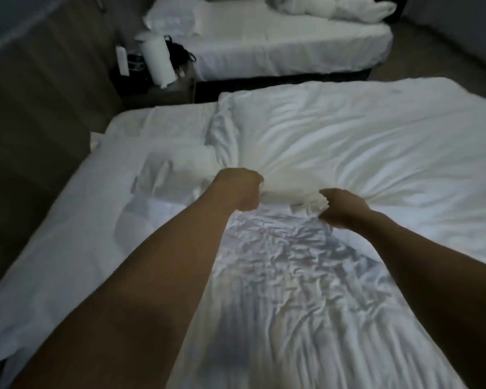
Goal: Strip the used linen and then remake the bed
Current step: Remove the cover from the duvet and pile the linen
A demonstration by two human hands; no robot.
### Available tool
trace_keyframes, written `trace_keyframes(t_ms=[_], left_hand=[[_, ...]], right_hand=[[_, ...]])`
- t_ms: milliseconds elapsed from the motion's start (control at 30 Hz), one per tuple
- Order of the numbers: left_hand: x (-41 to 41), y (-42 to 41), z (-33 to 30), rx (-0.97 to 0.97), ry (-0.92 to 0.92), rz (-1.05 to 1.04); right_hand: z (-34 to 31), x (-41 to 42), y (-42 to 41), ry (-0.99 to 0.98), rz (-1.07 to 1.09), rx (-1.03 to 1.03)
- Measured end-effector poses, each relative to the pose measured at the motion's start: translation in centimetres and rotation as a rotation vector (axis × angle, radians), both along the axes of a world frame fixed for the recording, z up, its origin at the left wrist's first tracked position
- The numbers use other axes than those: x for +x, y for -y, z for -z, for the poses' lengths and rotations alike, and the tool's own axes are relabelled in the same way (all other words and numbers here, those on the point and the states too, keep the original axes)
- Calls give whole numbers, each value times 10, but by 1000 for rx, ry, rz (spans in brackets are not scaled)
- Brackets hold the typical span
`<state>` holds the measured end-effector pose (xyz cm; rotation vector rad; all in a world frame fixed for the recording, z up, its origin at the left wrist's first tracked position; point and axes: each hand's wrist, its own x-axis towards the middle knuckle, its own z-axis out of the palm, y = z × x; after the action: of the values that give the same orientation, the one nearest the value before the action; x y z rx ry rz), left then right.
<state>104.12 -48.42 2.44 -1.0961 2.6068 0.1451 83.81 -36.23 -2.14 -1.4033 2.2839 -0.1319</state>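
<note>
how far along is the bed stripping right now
Early. Done: the pillow lies bare near the bed's head. In hand: left hand and right hand grip the bunched duvet. Left: the crumpled sheet remains on the mattress; remaking has not started.

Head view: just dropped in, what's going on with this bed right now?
A person is working on the near bed with bare hands. The left hand and right hand each grip a bunched edge of the white duvet, which lies over the far part of the bed. A wrinkled sheet shows beneath the arms. A pillow lies to the left. A second bed stands behind.
</note>
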Motion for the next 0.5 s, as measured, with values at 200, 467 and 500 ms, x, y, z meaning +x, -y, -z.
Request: trace_keyframes(t_ms=[200,467,500], left_hand=[[49,-197,-22,177,8,-17],[112,-327,50,504,373,-185],[110,-317,44,496,333,-228]], right_hand=[[-53,41,-175,-130,-143,259],[-3,68,-315,187,-103,410],[-7,64,-318,192,-98,354]])
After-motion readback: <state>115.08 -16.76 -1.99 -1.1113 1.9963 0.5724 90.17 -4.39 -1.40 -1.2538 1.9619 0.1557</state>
